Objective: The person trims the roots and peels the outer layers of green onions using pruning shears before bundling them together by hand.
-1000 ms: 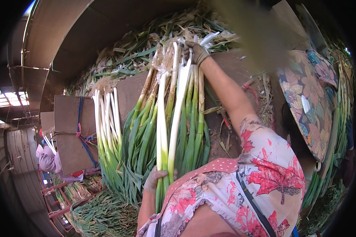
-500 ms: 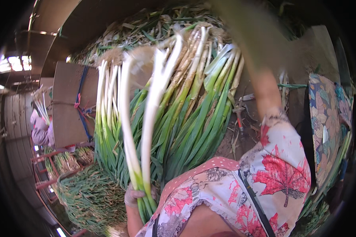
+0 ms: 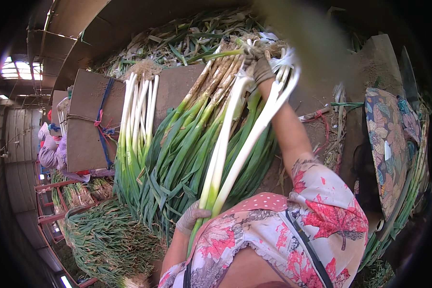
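My left hand (image 3: 192, 217), lower centre, fingers pinching green end of two leeks (image 3: 235, 144). Long axis runs up-right to my right hand (image 3: 261, 67), fingers closed round root ends.

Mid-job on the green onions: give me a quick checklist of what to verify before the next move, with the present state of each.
1. Left hand grips the green leaf end of the two long white-stalked green onions: ok, gloved fingers wrap them.
2. Right hand holds the root end of the same stalks: ok, though the fingers are partly hidden.
3. The held stalks are lifted apart from the unpeeled brown-skinned onion pile: cannot tell, they overlap in view.
4. Cleaned white bunch lies beside the pile against the brown cardboard box: ok.
5. Loose skin on the held stalks: cannot tell, root end is blurred.
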A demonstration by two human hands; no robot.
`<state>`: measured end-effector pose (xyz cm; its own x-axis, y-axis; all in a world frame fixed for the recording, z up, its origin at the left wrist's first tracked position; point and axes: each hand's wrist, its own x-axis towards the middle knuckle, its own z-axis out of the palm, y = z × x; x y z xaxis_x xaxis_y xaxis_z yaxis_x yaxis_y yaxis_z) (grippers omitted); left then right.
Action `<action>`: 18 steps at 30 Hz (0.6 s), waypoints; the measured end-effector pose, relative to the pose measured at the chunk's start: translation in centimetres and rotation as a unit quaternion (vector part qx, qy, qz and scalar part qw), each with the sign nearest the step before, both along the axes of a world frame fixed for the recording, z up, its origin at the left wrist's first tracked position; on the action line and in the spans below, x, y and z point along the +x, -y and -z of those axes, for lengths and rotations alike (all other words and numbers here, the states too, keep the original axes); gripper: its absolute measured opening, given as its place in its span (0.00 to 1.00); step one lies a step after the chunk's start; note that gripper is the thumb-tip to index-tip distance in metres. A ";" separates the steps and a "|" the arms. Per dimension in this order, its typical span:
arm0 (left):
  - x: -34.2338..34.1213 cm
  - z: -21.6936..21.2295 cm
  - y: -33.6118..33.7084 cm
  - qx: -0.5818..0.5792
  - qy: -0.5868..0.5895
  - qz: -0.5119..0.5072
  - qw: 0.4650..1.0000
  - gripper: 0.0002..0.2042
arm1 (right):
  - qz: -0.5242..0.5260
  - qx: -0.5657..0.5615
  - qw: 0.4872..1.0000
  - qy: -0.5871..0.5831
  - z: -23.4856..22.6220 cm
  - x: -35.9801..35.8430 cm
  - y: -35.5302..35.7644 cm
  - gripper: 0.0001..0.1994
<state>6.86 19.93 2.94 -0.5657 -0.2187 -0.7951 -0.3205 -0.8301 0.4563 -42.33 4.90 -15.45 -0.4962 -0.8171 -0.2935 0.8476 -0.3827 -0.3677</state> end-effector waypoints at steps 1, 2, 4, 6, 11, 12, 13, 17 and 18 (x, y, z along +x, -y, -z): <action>-0.4 -0.4 -0.2 -0.003 0.007 -0.006 1.000 0.31 | -0.055 0.039 0.993 -0.092 -0.2 -2.0 -0.9 0.12; -1.0 -1.1 -0.6 -0.004 0.017 -0.016 1.000 0.31 | -0.109 -0.047 0.992 -0.047 -1.1 -1.9 -1.1 0.11; -2.2 -2.0 -0.8 -0.018 0.025 -0.006 0.999 0.31 | -0.015 0.117 0.991 -0.054 -2.5 -3.3 0.0 0.11; -2.5 -2.6 -1.3 -0.068 0.042 -0.016 0.997 0.31 | -0.056 0.105 0.992 -0.035 -2.0 -6.7 1.7 0.12; -3.2 -3.4 -1.7 -0.095 0.042 -0.041 0.994 0.32 | -0.072 0.168 0.977 -0.107 -1.7 -9.7 2.9 0.13; -3.0 -3.5 -1.8 -0.101 0.048 -0.039 0.993 0.33 | -0.068 0.176 0.974 -0.126 -1.7 -10.2 3.0 0.14; -2.8 -3.6 -2.0 -0.106 0.055 -0.037 0.992 0.33 | -0.064 0.185 0.970 -0.146 -1.7 -10.9 2.9 0.15; -2.7 -4.6 -2.6 -0.133 0.093 -0.038 0.986 0.34 | -0.023 0.249 0.930 -0.269 -1.4 -15.3 2.0 0.19; -2.2 -4.5 -2.6 -0.143 0.111 -0.018 0.983 0.34 | -0.022 0.266 0.914 -0.304 -1.1 -16.0 2.6 0.21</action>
